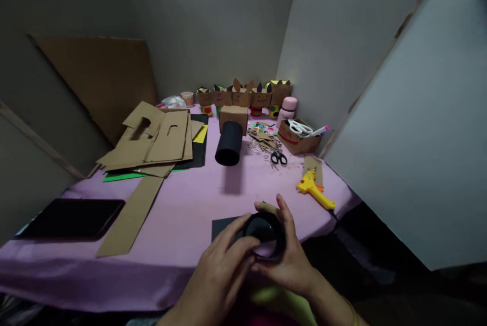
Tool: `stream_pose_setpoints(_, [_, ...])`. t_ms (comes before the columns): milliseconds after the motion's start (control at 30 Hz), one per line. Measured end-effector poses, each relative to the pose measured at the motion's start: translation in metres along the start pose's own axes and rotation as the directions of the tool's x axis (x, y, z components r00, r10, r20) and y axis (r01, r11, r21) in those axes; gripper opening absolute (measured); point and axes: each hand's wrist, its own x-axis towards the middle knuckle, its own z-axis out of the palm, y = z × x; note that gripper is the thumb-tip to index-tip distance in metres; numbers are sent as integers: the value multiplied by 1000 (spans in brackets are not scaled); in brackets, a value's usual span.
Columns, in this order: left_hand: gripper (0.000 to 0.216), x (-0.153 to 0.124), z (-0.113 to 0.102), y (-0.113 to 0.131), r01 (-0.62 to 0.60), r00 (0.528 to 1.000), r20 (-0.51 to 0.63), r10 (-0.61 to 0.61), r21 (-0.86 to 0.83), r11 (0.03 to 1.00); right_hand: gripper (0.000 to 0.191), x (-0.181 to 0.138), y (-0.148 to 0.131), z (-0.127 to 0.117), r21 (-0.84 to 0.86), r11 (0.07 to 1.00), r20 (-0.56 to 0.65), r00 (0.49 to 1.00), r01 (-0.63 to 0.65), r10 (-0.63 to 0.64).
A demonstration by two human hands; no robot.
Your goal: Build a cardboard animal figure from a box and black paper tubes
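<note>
Both my hands hold a black paper tube (265, 233) near the table's front edge, its open end facing me. My left hand (222, 270) wraps its left side, fingers curled over the rim. My right hand (289, 255) cups the right side, fingers curved around it. A sheet of black paper (222, 227) lies flat just under and behind the tube. Farther back, a second black tube (229, 144) lies on its side against a small cardboard box (233, 115).
The pink tablecloth (178, 214) carries cardboard pieces (152, 138) at left, a cardboard strip (131, 217), a black sheet (72, 218), scissors (279, 158), a yellow glue gun (314, 189), a box holding white scissors (299, 135), a pink bottle (287, 109) and cardboard figures (243, 95) at the back.
</note>
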Motion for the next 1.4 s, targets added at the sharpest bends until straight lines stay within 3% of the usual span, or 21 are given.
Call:
stream_pose_setpoints(200, [58, -7, 11, -17, 86, 994, -64, -87, -16, 996, 97, 7, 8, 0, 81, 990, -75, 990, -115, 121])
stream_pose_setpoints(333, [58, -9, 17, -37, 151, 988, -31, -151, 1, 988, 105, 16, 11, -11, 207, 949, -110, 958, -239, 265])
stream_pose_setpoints(433, [58, -11, 23, -46, 174, 984, 32, -176, 47, 984, 108, 22, 13, -17, 249, 924, -45, 949, -292, 312])
stream_pose_setpoints(633, [56, -12, 29, -44, 184, 981, 41, -187, 67, 981, 105, 24, 23, -14, 155, 953, 106, 964, -259, 244])
stream_pose_setpoints(767, [55, -12, 31, -47, 193, 979, 54, -198, 86, 977, 114, 20, 24, -21, 43, 973, 192, 957, -228, 216])
stream_pose_setpoints(933, [58, -12, 31, -48, 195, 979, 41, -199, 90, 977, 123, 6, 24, -30, -42, 970, 71, 968, -239, 242])
stream_pose_setpoints(1067, [63, -8, 28, -41, 237, 971, 27, -238, 35, 971, 105, 2, 25, -15, 19, 993, -97, 988, -118, 119])
stream_pose_setpoints(1200, [71, -5, 28, -41, 202, 974, 105, -201, 8, 979, 77, 5, 17, 0, -16, 972, -51, 971, -233, 232])
stream_pose_setpoints(1267, [75, -5, 31, -43, 165, 979, 121, -166, 17, 986, 73, 7, 11, -2, -64, 961, -46, 963, -267, 265])
stream_pose_setpoints(1400, [76, -9, 39, -47, 130, 980, 134, -147, 130, 983, 80, 17, -3, -17, -393, 915, -1, 994, -97, 105])
